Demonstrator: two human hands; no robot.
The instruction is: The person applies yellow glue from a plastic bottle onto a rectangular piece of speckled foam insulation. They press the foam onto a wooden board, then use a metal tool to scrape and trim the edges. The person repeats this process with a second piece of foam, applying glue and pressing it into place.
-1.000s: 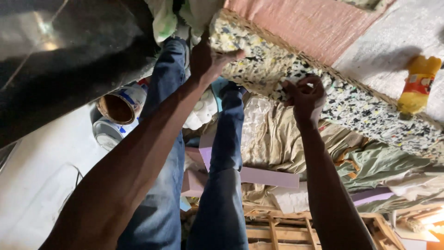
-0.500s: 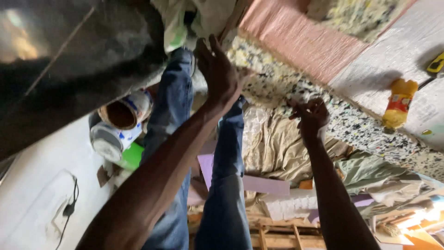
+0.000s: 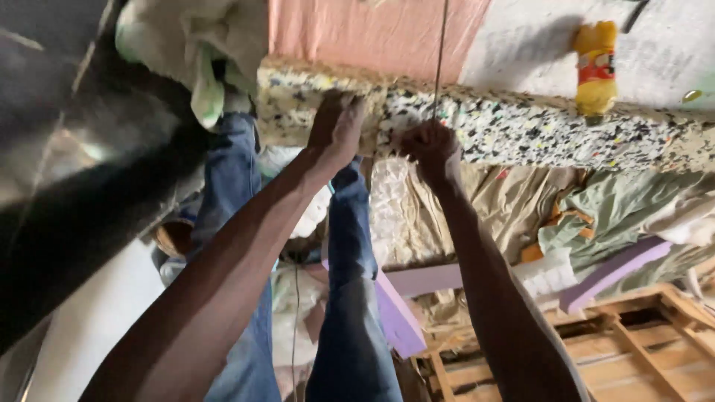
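The speckled foam slab [image 3: 521, 126] is lying along the edge of the pink sheet [image 3: 357, 33], above the jeans [image 3: 350, 246]. A thin cord [image 3: 441, 52] is running taut up from it, so stitching appears under way. The left hand [image 3: 339, 126] is pressing on the foam edge, grip loosely curled. The right hand [image 3: 432, 145] is closing its grip, pinching the cord.

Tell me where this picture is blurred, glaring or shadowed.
Head view: the dark sheet at left is smeared with pale glare; the left hand and right hand on the speckled foam slab look soft; the yellow bottle casts a shadow leftward.
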